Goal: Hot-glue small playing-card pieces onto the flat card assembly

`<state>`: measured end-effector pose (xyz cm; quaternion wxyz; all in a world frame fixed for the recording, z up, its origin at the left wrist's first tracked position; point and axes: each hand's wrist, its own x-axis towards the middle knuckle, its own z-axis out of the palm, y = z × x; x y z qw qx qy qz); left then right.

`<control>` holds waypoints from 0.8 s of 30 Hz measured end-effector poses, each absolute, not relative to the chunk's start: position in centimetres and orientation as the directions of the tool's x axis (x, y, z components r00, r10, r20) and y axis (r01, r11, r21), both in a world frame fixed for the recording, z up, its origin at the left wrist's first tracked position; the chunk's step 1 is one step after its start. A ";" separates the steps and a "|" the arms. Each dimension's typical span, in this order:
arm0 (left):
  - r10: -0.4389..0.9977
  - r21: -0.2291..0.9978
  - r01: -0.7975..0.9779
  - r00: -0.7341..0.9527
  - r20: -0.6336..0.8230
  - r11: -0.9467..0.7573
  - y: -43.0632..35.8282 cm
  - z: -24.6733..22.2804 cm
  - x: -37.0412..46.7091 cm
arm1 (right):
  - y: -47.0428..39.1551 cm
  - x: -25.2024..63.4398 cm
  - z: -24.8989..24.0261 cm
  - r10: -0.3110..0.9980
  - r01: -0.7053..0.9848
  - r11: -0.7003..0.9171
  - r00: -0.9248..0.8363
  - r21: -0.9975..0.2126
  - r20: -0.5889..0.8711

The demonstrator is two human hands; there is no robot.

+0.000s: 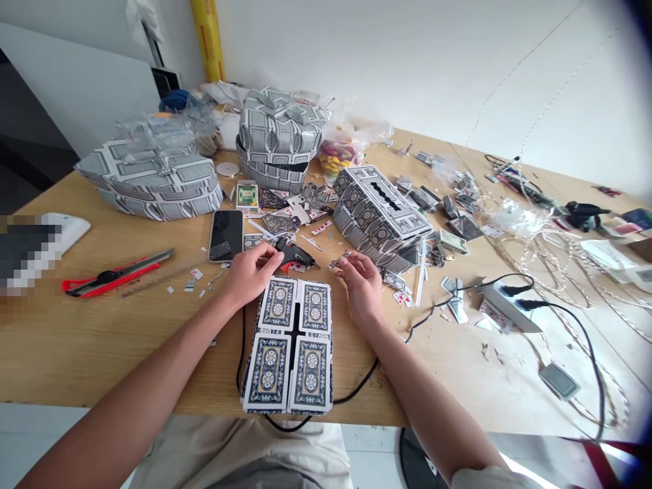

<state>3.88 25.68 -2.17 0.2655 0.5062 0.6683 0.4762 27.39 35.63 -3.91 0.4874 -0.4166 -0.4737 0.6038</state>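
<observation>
A box covered with blue-backed playing cards (312, 367) lies at the table's front edge, with a dark cross-shaped gap between its four top cards. Beyond its left corner, my left hand (253, 272) has its fingers closed on the rear end of a black glue gun (295, 255), whose nozzle points right. My right hand (360, 282) is right of the box, fingertips pinched on a small card piece (340, 261). Behind it stands a card-covered box with a jagged slot (382, 210).
Two grey card-woven baskets (157, 180) (280, 136) stand at the back. A phone (227, 236) and a red cutter (117, 275) lie left. Card scraps (285, 217) cover the middle. A power strip (509, 305) and cables are at right; a black cord runs under the front box.
</observation>
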 end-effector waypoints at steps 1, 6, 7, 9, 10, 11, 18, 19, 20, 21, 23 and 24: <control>0.925 0.893 0.449 -0.351 0.148 0.027 25.7 -2.1 3.9 | 35.6 27.4 -4.0 0.983 -0.193 -0.071 -0.178 -0.979 -0.037; 0.905 0.844 0.536 -0.354 0.237 -0.011 25.8 -2.2 3.6 | 35.5 27.5 -4.1 0.979 -0.176 -0.043 -0.204 -0.983 -0.006; 0.902 0.842 0.540 -0.356 0.244 -0.015 25.8 -2.2 3.5 | 35.4 27.5 -4.1 0.978 -0.186 -0.045 -0.210 -0.981 -0.005; 0.896 0.840 0.543 -0.362 0.256 -0.021 25.8 -2.1 3.5 | 35.4 27.5 -4.1 0.976 -0.203 -0.058 -0.217 -0.977 -0.013; 0.893 0.837 0.546 -0.364 0.266 -0.027 25.8 -2.0 3.5 | 35.4 27.5 -4.1 0.976 -0.205 -0.066 -0.217 -0.976 -0.020; 0.889 0.834 0.550 -0.363 0.278 -0.036 25.8 -1.9 3.5 | 35.4 27.5 -4.0 0.976 -0.203 -0.072 -0.216 -0.977 -0.027; 0.872 0.800 0.588 -0.324 0.367 -0.119 25.7 -1.9 3.6 | 35.3 27.5 -4.2 0.971 -0.188 -0.066 -0.238 -0.980 -0.020; 0.870 0.792 0.599 -0.326 0.370 -0.113 25.7 -2.1 3.5 | 35.3 27.5 -4.2 0.970 -0.184 -0.067 -0.244 -0.981 -0.020; 0.868 0.784 0.613 -0.331 0.370 -0.100 25.8 -2.4 3.3 | 35.3 27.4 -4.2 0.969 -0.179 -0.067 -0.245 -0.981 -0.021; 0.866 0.773 0.629 -0.339 0.368 -0.083 25.8 -2.6 3.2 | 35.2 27.4 -4.1 0.969 -0.173 -0.066 -0.246 -0.983 -0.021; 0.864 0.743 0.668 -0.348 0.364 -0.044 25.9 -3.0 2.8 | 35.3 27.3 -4.0 0.971 -0.145 -0.046 -0.238 -0.988 -0.011; 0.867 0.722 0.691 -0.344 0.360 -0.026 25.9 -3.1 2.6 | 35.3 27.3 -3.9 0.974 -0.122 -0.026 -0.229 -0.992 0.002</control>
